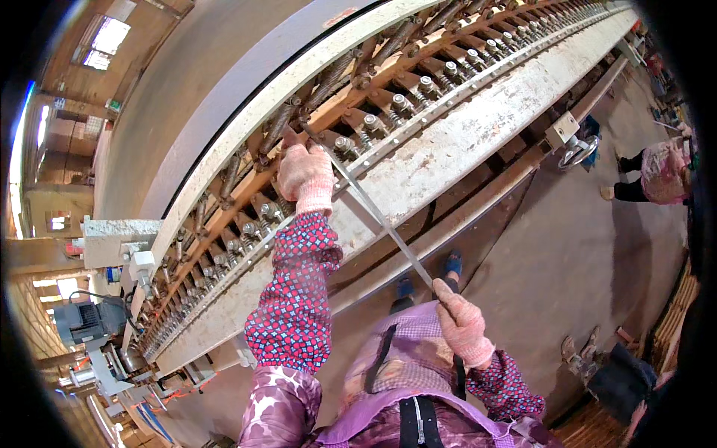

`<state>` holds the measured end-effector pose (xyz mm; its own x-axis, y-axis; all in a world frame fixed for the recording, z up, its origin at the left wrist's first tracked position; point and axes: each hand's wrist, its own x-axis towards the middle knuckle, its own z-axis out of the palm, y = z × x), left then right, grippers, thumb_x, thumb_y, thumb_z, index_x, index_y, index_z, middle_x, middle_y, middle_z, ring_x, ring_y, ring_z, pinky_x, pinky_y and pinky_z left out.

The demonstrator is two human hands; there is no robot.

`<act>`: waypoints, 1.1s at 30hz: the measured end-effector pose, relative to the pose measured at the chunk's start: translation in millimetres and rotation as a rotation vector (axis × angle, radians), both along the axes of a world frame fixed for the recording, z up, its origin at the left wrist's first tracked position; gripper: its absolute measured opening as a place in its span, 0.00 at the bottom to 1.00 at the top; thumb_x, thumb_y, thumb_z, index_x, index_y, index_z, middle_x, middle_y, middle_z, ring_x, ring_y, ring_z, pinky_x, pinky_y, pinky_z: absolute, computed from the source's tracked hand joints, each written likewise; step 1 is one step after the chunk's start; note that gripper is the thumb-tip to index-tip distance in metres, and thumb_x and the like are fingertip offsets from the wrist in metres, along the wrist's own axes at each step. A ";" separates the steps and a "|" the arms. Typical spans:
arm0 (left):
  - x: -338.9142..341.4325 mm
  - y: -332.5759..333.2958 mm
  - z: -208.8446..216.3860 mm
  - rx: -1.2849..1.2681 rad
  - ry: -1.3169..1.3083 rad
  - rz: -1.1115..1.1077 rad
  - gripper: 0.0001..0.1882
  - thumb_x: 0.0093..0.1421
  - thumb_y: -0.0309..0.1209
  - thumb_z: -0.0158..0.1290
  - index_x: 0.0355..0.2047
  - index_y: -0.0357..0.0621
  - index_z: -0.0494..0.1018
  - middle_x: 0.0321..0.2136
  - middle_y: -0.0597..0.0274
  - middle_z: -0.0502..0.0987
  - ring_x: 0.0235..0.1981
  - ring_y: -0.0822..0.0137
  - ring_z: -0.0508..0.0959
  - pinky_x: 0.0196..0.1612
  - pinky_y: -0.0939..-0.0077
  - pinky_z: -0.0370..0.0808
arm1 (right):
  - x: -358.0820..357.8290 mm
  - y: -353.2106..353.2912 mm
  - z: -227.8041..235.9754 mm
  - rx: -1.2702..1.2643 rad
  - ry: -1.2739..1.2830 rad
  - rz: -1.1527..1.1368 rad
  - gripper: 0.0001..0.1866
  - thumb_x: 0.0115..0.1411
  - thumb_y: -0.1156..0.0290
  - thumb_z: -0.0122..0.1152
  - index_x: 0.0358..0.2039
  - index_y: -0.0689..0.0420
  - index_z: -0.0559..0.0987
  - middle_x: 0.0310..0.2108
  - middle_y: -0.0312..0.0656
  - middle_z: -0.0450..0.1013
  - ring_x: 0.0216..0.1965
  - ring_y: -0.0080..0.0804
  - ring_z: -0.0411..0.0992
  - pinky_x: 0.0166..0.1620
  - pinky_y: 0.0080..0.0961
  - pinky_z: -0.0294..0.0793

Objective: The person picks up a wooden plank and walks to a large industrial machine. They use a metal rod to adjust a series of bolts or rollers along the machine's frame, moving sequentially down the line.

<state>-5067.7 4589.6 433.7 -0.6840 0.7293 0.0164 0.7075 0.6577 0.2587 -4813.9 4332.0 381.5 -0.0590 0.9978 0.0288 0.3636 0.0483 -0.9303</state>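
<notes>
"Across the middle of the head view, what is that slanting piece?"

"A long, narrow metal bar (pixel 386 225). It runs from the person's right hand (pixel 463 326) up to the long machine (pixel 337 112), its far end just beside the left hand (pixel 306 175)."

"How do the hands stand?"

"The right, gloved in pale pink, is closed round the bar's lower end, near the purple apron (pixel 407 332). The left, gloved alike, reaches into the machine with its fingers drawn together; whether they grip the bar or a part next to it, one cannot tell."

"And around the left hand?"

"Thick coil springs (pixel 330 81) lie beyond it, and a row of bolts (pixel 399 101) runs past it; a worn white beam (pixel 463 142) lies along the near side."

"Farther off?"

"A handwheel (pixel 578 154) to the right, a motor (pixel 91 322) at far left, and a co-worker (pixel 665 173) near the right edge with another person (pixel 618 381) lower down."
</notes>
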 end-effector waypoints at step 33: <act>3.2 -2.2 -8.3 0.010 0.090 -0.025 0.29 0.65 0.53 0.43 0.62 0.54 0.64 0.49 0.46 0.77 0.51 0.49 0.77 0.53 0.54 0.72 | -23.0 -21.5 -34.0 -0.137 0.370 -0.001 0.21 0.61 0.74 0.58 0.56 0.55 0.76 0.55 0.46 0.73 0.56 0.34 0.72 0.57 0.25 0.70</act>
<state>-5064.5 4587.4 425.4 -0.6609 0.7457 0.0846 0.7445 0.6371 0.1996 -4836.9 4310.6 347.5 -0.0688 0.9939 -0.0857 0.0028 -0.0857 -0.9963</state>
